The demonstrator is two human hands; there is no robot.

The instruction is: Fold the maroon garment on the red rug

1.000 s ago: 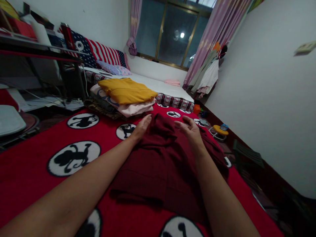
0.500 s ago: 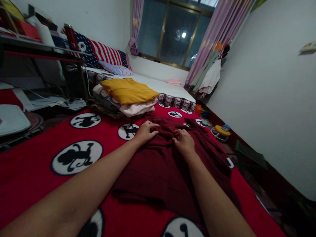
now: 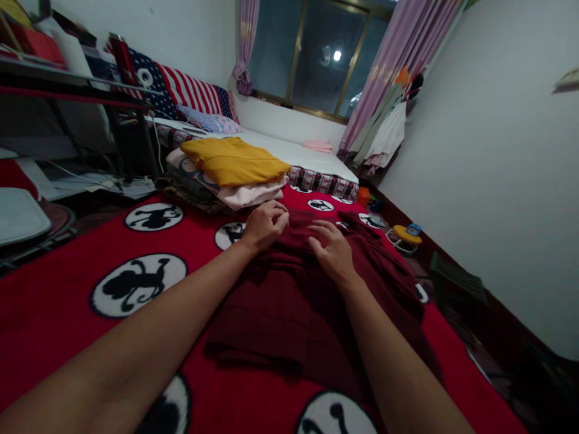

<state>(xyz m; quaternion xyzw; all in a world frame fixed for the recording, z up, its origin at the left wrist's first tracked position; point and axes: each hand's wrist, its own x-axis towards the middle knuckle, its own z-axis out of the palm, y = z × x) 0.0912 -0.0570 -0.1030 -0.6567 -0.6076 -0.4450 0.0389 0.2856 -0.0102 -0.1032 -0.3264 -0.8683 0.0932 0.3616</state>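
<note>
A maroon garment (image 3: 266,319) lies partly folded and creased on a red blanket (image 3: 58,271) with black monkey figures in white circles. My left hand (image 3: 266,226) is at the garment's far left part, thumb and fingers closed together on the cloth. Over the middle of the garment is my right hand (image 3: 333,250), its thumb apart from its loosely bent fingers and no cloth visibly gripped. Beyond my left hand stands a stack of folded clothes (image 3: 253,198), topped by a mustard-yellow garment (image 3: 235,160).
A bed (image 3: 271,144) with a white top stands behind, under the window. To the left is a cluttered desk (image 3: 90,99) with a red flask (image 3: 123,59), and a chair (image 3: 22,214). A yellow stool (image 3: 406,235) and a dark folding chair (image 3: 456,277) stand along the right wall.
My left hand has shifted slightly away from me and its fingers have closed. My right hand has loosened from the cloth, its fingers now more apart. The folds between the hands have shifted.
</note>
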